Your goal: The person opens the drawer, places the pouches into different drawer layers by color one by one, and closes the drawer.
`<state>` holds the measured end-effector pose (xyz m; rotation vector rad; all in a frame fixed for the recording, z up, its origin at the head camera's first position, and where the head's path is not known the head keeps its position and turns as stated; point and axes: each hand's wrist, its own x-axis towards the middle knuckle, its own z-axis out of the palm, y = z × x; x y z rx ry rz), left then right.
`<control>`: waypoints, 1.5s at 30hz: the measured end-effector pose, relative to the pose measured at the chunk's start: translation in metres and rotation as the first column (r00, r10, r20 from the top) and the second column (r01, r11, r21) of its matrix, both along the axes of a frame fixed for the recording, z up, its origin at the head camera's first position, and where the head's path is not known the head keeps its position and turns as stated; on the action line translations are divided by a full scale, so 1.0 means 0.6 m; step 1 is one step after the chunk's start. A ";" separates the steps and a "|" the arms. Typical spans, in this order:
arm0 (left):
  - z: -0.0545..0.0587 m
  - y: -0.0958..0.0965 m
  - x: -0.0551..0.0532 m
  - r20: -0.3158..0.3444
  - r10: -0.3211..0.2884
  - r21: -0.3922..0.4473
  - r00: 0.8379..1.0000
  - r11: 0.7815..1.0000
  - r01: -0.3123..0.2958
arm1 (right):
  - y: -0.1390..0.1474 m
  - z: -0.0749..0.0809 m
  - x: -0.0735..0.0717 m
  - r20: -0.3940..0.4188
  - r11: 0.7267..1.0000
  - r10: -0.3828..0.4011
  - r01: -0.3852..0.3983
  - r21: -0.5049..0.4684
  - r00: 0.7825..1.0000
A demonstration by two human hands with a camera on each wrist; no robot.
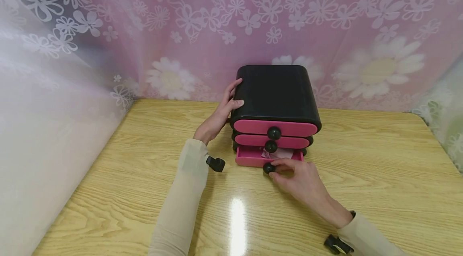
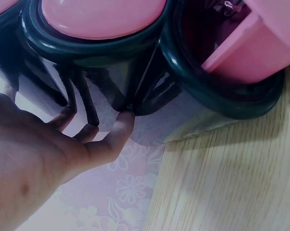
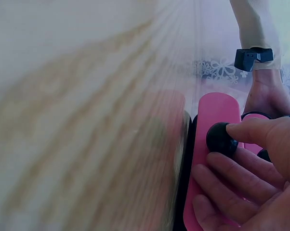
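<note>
A black drawer box (image 1: 276, 93) with three pink drawers stands on the table. Its bottom drawer (image 1: 249, 162) is pulled partway out, and a pale pinkish item (image 1: 282, 154) of unclear kind lies inside. With thumb and fingers, my right hand (image 1: 307, 181) pinches the round black knob (image 1: 269, 168) of that drawer; the right wrist view shows the same knob (image 3: 221, 139) up close. My left hand (image 1: 220, 113) rests against the box's left side, its thumb near the top edge. In the left wrist view its fingertips (image 2: 123, 122) touch the glossy black side.
The upper drawer (image 1: 249, 127) and middle drawer (image 1: 249, 140) are pushed in, each with a black knob. A wood-grain table (image 1: 144, 175) lies beneath. Behind it hangs a pink flowered curtain (image 1: 217, 47), with a pale curtain (image 1: 54, 127) along the left.
</note>
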<state>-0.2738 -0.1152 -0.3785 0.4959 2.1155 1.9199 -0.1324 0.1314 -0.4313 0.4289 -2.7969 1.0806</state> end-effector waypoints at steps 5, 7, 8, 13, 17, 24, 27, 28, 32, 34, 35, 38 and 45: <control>0.003 0.000 0.001 0.003 -0.003 0.001 1.000 1.000 0.003 | 0.000 -0.001 -0.009 -0.029 1.000 0.003 -0.003 -0.007 1.000; 0.004 0.000 0.001 0.004 -0.004 0.003 1.000 1.000 0.004 | 0.001 -0.002 -0.013 -0.031 1.000 0.005 -0.005 -0.005 1.000; 0.005 0.001 0.001 0.005 -0.005 0.003 1.000 1.000 0.005 | 0.001 -0.002 -0.014 -0.029 1.000 0.004 -0.004 -0.004 1.000; 0.005 0.001 0.000 0.007 -0.008 0.006 1.000 1.000 0.008 | 0.002 -0.001 -0.023 -0.010 1.000 0.002 -0.002 -0.012 1.000; 0.004 0.000 -0.001 0.006 -0.007 0.006 1.000 1.000 0.007 | 0.002 0.000 -0.027 0.010 1.000 -0.004 0.004 -0.012 1.000; 0.003 0.000 -0.001 0.008 -0.007 0.000 1.000 1.000 0.007 | 0.002 0.000 -0.032 0.019 1.000 -0.001 0.001 -0.015 1.000; 0.002 -0.001 -0.001 0.007 -0.007 -0.005 1.000 1.000 0.007 | 0.003 0.000 -0.034 0.019 1.000 0.000 0.000 -0.013 1.000; 0.002 -0.001 -0.001 0.006 -0.007 -0.004 1.000 1.000 0.007 | 0.003 -0.001 -0.034 0.017 1.000 0.000 0.000 -0.011 1.000; 0.001 -0.002 -0.001 0.005 -0.008 0.000 1.000 1.000 0.008 | 0.003 -0.001 -0.037 0.014 1.000 -0.002 0.002 -0.006 1.000; 0.001 -0.002 -0.001 0.004 -0.008 0.001 1.000 1.000 0.008 | 0.002 -0.001 -0.038 0.017 1.000 -0.003 0.003 -0.007 1.000; 0.001 -0.002 -0.001 0.004 -0.009 0.002 1.000 1.000 0.009 | 0.002 -0.001 -0.038 0.019 1.000 -0.005 0.005 -0.008 1.000; 0.001 -0.002 -0.001 0.003 -0.008 0.002 1.000 1.000 0.008 | 0.002 -0.001 -0.040 0.020 1.000 -0.006 0.006 -0.015 1.000; 0.000 -0.002 -0.001 0.007 -0.007 0.002 1.000 1.000 0.007 | 0.002 0.000 -0.042 0.031 0.999 -0.006 0.007 -0.036 1.000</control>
